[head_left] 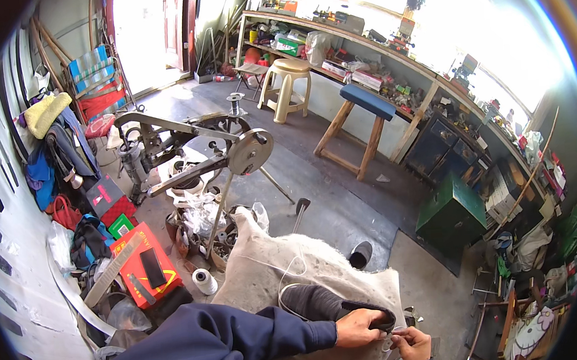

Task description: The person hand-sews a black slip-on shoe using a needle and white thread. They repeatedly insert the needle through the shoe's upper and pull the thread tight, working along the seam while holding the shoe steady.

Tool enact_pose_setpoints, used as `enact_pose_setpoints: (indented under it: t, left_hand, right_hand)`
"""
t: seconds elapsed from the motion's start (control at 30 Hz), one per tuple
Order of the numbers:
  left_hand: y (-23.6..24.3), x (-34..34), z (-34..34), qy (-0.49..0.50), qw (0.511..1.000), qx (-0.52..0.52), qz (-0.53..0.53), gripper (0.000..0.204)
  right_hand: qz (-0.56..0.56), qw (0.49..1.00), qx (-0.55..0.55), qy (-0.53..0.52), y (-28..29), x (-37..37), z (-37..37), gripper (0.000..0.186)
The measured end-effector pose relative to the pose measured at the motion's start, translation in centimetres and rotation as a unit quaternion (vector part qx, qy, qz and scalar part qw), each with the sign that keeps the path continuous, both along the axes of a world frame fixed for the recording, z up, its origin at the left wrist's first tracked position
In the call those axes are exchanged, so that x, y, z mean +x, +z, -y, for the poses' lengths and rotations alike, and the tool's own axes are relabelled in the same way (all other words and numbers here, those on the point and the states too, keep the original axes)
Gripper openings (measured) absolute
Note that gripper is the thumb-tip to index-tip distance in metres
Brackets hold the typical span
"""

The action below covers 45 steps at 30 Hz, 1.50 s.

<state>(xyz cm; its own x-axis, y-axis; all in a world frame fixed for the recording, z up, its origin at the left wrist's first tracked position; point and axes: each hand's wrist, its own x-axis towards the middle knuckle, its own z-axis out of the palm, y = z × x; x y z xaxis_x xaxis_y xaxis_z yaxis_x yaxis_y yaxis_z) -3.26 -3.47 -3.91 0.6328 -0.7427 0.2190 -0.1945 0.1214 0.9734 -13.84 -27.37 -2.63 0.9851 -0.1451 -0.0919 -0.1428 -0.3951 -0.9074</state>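
Note:
A black shoe [308,304] lies across my lap on a pale, worn leather apron [254,266]. My left hand [359,327] is closed on the shoe's heel end, with its fingers reaching into the opening. Right beside it, my right hand [412,345] pinches white thread [386,342] close to the heel. Any small tool between those fingertips is too small to make out. More white thread loops over the apron and runs along the shoe's edge. Past the apron, a second dark shoe [360,254] rests on the floor.
A hand-cranked sewing machine [226,151] stands ahead on thin legs. To my left are a thread cone [204,281], a red box [148,263] and piled bags. A blue-topped stool [367,101], a green box [451,214] and a cluttered workbench [358,31] lie beyond.

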Motion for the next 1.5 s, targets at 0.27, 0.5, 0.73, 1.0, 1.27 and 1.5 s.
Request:
enact_pose_setpoints:
  t: [0.27, 0.5, 0.73, 1.0, 1.27, 1.5]
  left_hand:
    - [0.0, 1.3, 1.7, 0.012, 1.0, -0.008, 0.0, 0.042]
    - [1.3, 1.8, -0.4, 0.024, 0.993, 0.109, 0.041, 0.045]
    - [2.7, 3.2, -1.9, 0.034, 0.945, 0.234, 0.225, 0.02]
    - [4.2, 3.3, -3.9, -0.173, 0.886, -0.165, -0.398, 0.023]
    - [1.6, 2.7, -1.7, 0.036, 0.926, 0.203, 0.318, 0.018]
    - [-0.7, 2.1, 1.3, 0.077, 0.97, 0.18, 0.143, 0.014]
  right_hand:
    - [0.024, 1.0, 0.0, -0.013, 1.0, 0.6, -0.3, 0.016]
    - [0.076, 0.995, -0.053, -0.018, 2.3, 1.6, -2.2, 0.008]
    - [0.128, 0.958, -0.258, 0.01, 3.4, 1.0, -2.1, 0.006]
    - [0.108, 0.966, -0.233, -0.032, 2.5, 1.0, -3.1, 0.012]
    - [0.13, 0.962, -0.241, -0.016, 3.4, 1.7, -3.9, 0.009]
    - [0.113, 0.967, -0.227, 0.006, 3.7, 1.8, -3.6, 0.007]
